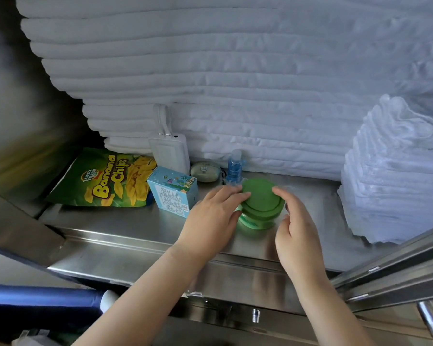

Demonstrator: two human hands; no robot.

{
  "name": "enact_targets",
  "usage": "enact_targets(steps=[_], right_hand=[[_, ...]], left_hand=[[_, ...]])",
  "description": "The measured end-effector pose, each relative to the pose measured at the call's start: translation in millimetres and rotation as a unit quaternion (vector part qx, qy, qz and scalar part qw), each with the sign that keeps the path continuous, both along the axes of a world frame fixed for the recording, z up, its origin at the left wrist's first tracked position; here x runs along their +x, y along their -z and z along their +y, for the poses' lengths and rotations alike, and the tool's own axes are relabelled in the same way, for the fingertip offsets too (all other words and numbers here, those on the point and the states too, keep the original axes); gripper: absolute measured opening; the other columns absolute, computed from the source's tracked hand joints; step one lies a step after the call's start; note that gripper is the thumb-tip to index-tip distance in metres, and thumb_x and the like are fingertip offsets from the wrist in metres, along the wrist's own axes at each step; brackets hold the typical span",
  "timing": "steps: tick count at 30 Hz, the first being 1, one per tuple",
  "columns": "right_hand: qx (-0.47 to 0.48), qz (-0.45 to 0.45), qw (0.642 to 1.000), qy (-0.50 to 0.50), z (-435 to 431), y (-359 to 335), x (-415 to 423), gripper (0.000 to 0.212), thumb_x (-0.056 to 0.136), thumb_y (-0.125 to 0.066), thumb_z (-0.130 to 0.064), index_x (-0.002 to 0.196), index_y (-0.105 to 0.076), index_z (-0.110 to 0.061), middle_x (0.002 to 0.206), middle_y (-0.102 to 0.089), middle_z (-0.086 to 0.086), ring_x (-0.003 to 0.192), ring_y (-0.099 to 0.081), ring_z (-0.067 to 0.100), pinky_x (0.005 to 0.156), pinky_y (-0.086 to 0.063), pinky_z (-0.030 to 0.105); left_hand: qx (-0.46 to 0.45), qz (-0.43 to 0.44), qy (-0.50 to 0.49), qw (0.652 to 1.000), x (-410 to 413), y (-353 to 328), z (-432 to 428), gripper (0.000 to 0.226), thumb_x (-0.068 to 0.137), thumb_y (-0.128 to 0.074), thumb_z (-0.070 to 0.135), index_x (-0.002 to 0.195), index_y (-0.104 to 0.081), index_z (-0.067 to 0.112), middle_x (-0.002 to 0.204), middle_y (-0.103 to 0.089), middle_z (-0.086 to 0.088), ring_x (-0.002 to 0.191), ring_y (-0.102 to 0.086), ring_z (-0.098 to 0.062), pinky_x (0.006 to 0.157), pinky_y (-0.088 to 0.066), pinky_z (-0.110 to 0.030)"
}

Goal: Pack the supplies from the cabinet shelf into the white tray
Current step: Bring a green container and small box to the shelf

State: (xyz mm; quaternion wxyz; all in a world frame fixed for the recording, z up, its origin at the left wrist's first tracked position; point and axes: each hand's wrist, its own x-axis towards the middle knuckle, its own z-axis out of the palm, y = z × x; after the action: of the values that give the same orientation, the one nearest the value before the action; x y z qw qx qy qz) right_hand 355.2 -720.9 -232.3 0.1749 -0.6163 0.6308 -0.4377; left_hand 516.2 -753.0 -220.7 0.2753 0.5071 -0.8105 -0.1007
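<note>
– Your left hand [210,216] and right hand [295,228] bracket the green container [251,223] near the front of the cabinet shelf [135,221]. How sure is that hold?

– Only half sure. Your left fingers [231,193] lie fairly straight across the left edge of the lid [261,198], with the thumb against the wall below, so that side pinches it. Your right fingers [276,191] are curled, one tip on the lid's right rim. I cannot tell whether that hand has closed on anything, as its thumb is blurred.

– What goes wrong on the lift?

– You hold it mostly by the lid. If the lid only rests there, it could come away in your hands, and the container could stay behind or drop and spill. Get your fingers below the rim, onto the wall.

– And the neighbours?

– The blue bottle [234,168] stands upright just behind the container, and the small box [173,191] sits just beside your left hand. A backward tilt could topple the bottle. A wide sweep to the left could shove the box into the banana chips bag [105,181].

– Where does it go?

– The white tray is out of view, so you will have to turn away with the load. Carry it level in both hands, because a one-sided grip on smooth plastic may slip.
</note>
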Motion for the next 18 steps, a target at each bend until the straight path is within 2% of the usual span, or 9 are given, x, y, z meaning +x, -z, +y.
enact_targets(steps=[4, 9, 12, 15, 18], right_hand=[[-0.017, 0.087, 0.996, -0.013, 2.1, 4.7, -0.6, 0.059, 0.081, -0.040, 0.020, 0.129, -0.051, -0.012, 0.138, -0.048, -0.003, 0.127, -0.037, 0.002, 0.100, -0.022, 0.001], [-0.034, 0.156, 0.987, -0.009, 4.7, 8.5, 0.2, 0.059, 0.078, -0.043, 0.023, 0.128, -0.052, -0.007, 0.140, -0.047, 0.004, 0.133, -0.040, 0.015, 0.103, -0.022, 0.008], [-0.030, 0.171, 0.985, 0.001, 6.9, 8.2, 4.8, 0.055, 0.080, -0.043, 0.020, 0.127, -0.053, -0.006, 0.141, -0.046, 0.004, 0.134, -0.038, 0.015, 0.103, -0.030, 0.016], [-0.022, 0.196, 0.980, 0.018, 7.6, 3.3, 8.1, 0.048, 0.083, -0.045, 0.015, 0.125, -0.055, -0.007, 0.142, -0.046, 0.000, 0.135, -0.038, 0.013, 0.096, -0.042, 0.023], [-0.017, 0.218, 0.975, 0.028, 7.3, 1.4, 10.5, 0.044, 0.086, -0.042, 0.013, 0.122, -0.057, -0.007, 0.141, -0.048, -0.001, 0.136, -0.036, 0.015, 0.096, -0.043, 0.029]], left_hand=[[-0.013, 0.003, -0.018, 1.000, -3.4, 3.0, 1.6, 0.041, 0.083, -0.061, 0.006, 0.122, -0.060, 0.018, 0.128, -0.057, 0.003, 0.114, -0.053, -0.021, 0.080, -0.052, -0.043], [0.019, 0.024, -0.012, 0.999, 2.2, 6.2, -1.3, 0.046, 0.086, -0.057, 0.005, 0.128, -0.055, 0.025, 0.135, -0.049, 0.011, 0.117, -0.051, -0.019, 0.088, -0.048, -0.039], [0.028, 0.026, 0.010, 0.999, 6.3, 7.7, -2.1, 0.056, 0.083, -0.052, -0.003, 0.130, -0.052, 0.026, 0.138, -0.046, 0.010, 0.118, -0.050, -0.021, 0.091, -0.046, -0.039], [0.015, 0.022, 0.027, 0.999, 9.9, 8.0, -3.7, 0.057, 0.080, -0.051, -0.006, 0.129, -0.054, 0.023, 0.136, -0.049, 0.006, 0.116, -0.051, -0.025, 0.089, -0.046, -0.041], [-0.013, 0.019, 0.049, 0.999, 13.9, 11.0, -5.9, 0.053, 0.079, -0.057, -0.006, 0.125, -0.057, 0.018, 0.128, -0.054, 0.000, 0.113, -0.051, -0.028, 0.084, -0.049, -0.045]])
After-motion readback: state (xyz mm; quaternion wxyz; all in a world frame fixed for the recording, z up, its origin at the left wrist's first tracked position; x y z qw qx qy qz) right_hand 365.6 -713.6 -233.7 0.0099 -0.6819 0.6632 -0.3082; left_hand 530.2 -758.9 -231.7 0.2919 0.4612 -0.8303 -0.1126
